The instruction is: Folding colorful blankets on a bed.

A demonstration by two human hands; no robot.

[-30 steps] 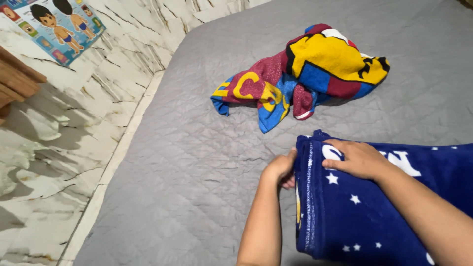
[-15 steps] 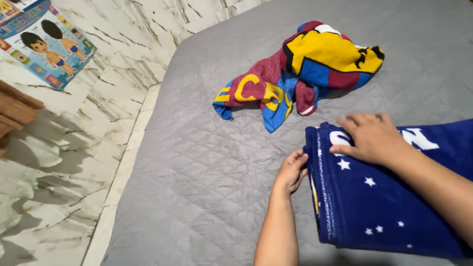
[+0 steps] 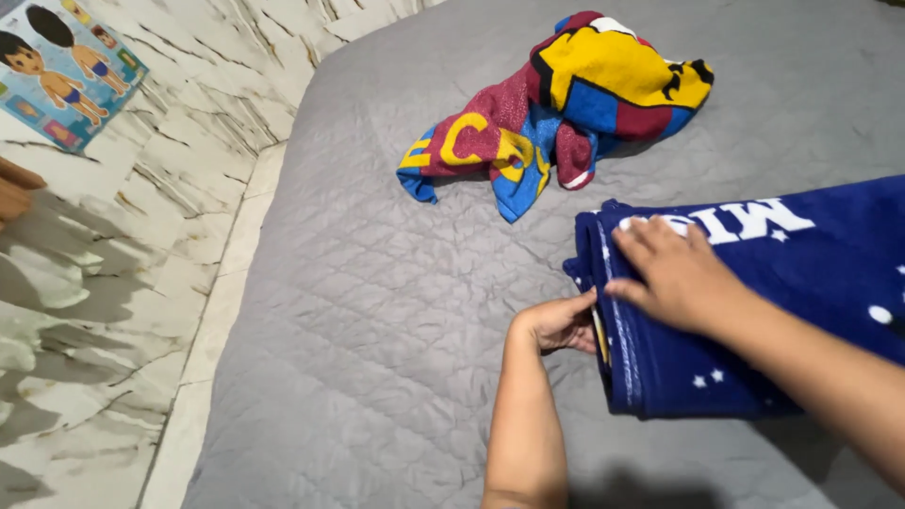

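At right of frame, one folded navy star-patterned blanket [image 3: 754, 311], left hand [image 3: 558, 325] pinching its edge, right hand [image 3: 671, 275] flat and unclenched on top, one crumpled multicoloured towel [image 3: 566, 104] upper centre, one rectangular blue cartoon poster [image 3: 61, 66] upper left.

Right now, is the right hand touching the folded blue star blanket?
Touching. The head view shows the right hand lying palm down on the blue star blanket near its folded edge, fingers pressed flat on the fabric with no gap.

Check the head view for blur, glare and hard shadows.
Head view: evenly lit, no glare on the grey quilted bedcover; soft shadows under the crumpled colourful towel and beside the folded blue star blanket; the left hand and right hand are slightly soft; the marble floor shows dark shadow patches.
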